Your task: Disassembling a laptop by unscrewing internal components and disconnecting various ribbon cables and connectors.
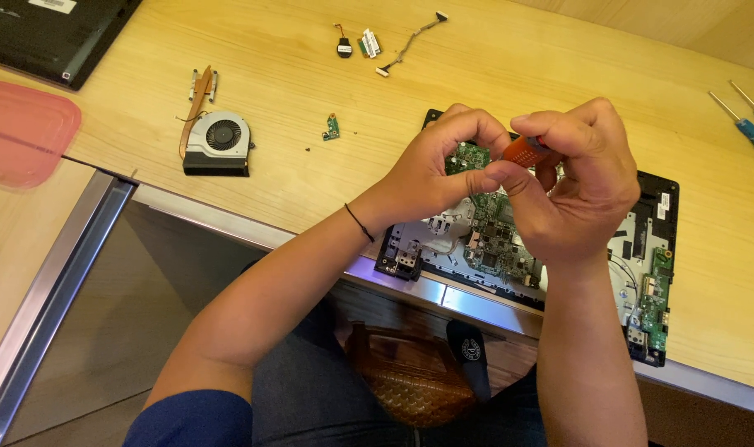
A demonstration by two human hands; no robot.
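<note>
One head-worn view looks steeply down from close above the person's own forearms and lap. It faces forward across the tabletop (310, 165), whose near edge runs slantwise through the frame, with the floor showing below at the left.

An orange-handled screwdriver (524, 149) is standing over the green circuit board (491, 236), its tip hidden. The board is lying inside an opened black laptop chassis (660, 203) at the table edge.
</note>
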